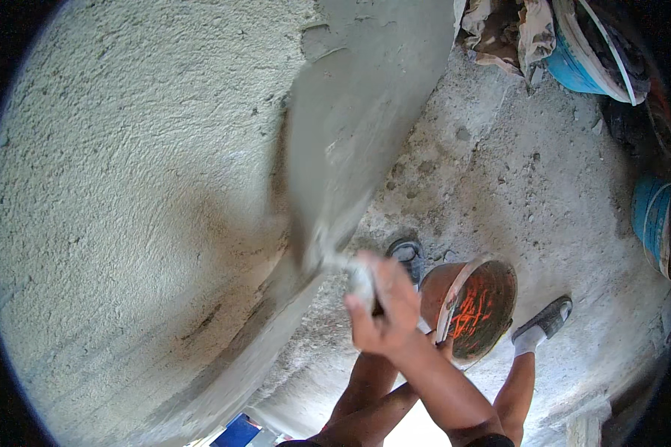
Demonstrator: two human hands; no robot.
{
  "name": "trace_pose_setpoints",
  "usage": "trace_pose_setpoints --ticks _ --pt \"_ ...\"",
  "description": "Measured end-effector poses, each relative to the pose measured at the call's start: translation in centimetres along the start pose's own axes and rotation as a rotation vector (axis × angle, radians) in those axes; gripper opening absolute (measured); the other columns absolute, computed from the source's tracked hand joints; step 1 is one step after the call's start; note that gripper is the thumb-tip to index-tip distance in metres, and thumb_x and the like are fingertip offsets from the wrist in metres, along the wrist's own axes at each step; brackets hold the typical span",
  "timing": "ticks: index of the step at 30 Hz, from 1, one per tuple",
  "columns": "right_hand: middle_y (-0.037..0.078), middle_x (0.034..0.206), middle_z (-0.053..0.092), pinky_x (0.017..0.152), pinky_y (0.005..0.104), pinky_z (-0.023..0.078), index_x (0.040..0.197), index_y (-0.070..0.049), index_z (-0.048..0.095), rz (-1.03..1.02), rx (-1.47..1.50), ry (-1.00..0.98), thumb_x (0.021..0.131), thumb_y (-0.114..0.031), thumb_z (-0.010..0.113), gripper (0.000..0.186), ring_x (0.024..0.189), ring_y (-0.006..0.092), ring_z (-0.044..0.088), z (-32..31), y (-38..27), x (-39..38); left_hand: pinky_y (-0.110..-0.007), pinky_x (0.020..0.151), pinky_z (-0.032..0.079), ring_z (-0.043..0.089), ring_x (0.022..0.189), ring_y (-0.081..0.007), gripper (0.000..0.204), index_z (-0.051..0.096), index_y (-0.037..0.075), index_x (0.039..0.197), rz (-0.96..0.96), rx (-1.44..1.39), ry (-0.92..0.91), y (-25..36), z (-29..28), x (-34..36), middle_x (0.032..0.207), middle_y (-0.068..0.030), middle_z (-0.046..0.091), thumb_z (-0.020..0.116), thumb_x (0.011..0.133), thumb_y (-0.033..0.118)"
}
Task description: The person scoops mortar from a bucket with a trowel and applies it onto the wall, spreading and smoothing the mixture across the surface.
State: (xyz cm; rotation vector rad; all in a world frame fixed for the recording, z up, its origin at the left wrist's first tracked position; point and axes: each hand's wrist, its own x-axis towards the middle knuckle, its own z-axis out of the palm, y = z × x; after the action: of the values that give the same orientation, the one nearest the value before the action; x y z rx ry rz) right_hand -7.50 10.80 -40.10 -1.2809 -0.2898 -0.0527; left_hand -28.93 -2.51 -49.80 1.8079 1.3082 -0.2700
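Observation:
My right hand (389,305) is wrapped round the pale, mortar-smeared handle of a trowel (361,284). Motion smears its blade, which is at the grey plaster (350,112) on the rough pale wall (142,149). Beneath my right forearm, my left arm crosses toward an orange-brown bucket (438,296). Fingers of my left hand (445,347) show at the bucket's rim, gripping it; the rest of that hand is hidden. The bucket is tilted, its inside coated with grey mortar and streaked bright orange.
My feet in dark slippers (552,316) stand on the dusty concrete floor (492,164), either side of the bucket. A blue bucket (574,67) with a white handle and a torn paper sack (537,33) are at the far right. Another blue bucket (651,223) stands at the right edge.

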Motion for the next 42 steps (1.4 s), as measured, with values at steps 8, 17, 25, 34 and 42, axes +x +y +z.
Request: trace_pose_setpoints --ticks 8,17,25,34,42 --pt "0.023 0.102 0.067 0.074 0.0367 0.056 0.133 0.007 0.057 0.328 -0.105 -0.220 0.087 -0.002 0.071 0.049 0.084 0.0338 0.068 0.4 -0.9 -3.7 -0.037 0.054 0.047 0.060 0.054 -0.0197 0.012 0.070 0.004 0.091 -0.056 0.006 -0.203 1.7 -1.9 0.8 0.064 -0.0095 0.065 0.071 0.089 0.016" --pt "0.029 0.116 0.068 0.084 0.0373 0.055 0.132 0.010 0.056 0.390 -0.151 -0.026 0.091 -0.005 0.068 0.046 0.091 0.0312 0.070 -1.3 1.3 2.3 -0.035 0.055 0.046 0.057 0.057 -0.0114 0.007 0.069 -0.001 0.086 -0.044 -0.022 0.057 -3.3 1.3 -0.6 0.061 -0.0113 0.062 0.071 0.082 0.004" --pt "0.024 0.105 0.069 0.074 0.0386 0.056 0.128 0.012 0.060 0.236 0.135 -0.202 0.083 0.001 0.073 0.049 0.083 0.0334 0.069 0.6 -2.8 -2.8 -0.033 0.058 0.048 0.058 0.060 -0.0106 0.011 0.071 -0.001 0.092 -0.063 -0.017 -0.181 2.3 -2.0 1.2 0.065 -0.0102 0.065 0.070 0.083 0.003" --pt "0.026 0.100 0.068 0.072 0.0380 0.056 0.123 0.015 0.059 0.038 -0.088 -0.059 0.087 -0.002 0.069 0.041 0.080 0.0298 0.067 1.8 1.2 3.1 -0.033 0.062 0.050 0.063 0.064 -0.0120 0.009 0.072 0.000 0.092 -0.112 -0.098 -0.159 1.0 -1.6 0.3 0.069 -0.0116 0.068 0.070 0.084 0.004" --pt "0.026 0.105 0.068 0.077 0.0383 0.056 0.125 0.013 0.059 0.119 -0.043 -0.097 0.087 -0.004 0.071 0.043 0.085 0.0326 0.068 -1.1 1.2 -1.3 -0.033 0.065 0.053 0.069 0.069 -0.0170 0.014 0.073 0.000 0.099 0.301 0.411 -0.064 4.4 -3.6 1.4 0.079 -0.0122 0.075 0.071 0.088 0.007"
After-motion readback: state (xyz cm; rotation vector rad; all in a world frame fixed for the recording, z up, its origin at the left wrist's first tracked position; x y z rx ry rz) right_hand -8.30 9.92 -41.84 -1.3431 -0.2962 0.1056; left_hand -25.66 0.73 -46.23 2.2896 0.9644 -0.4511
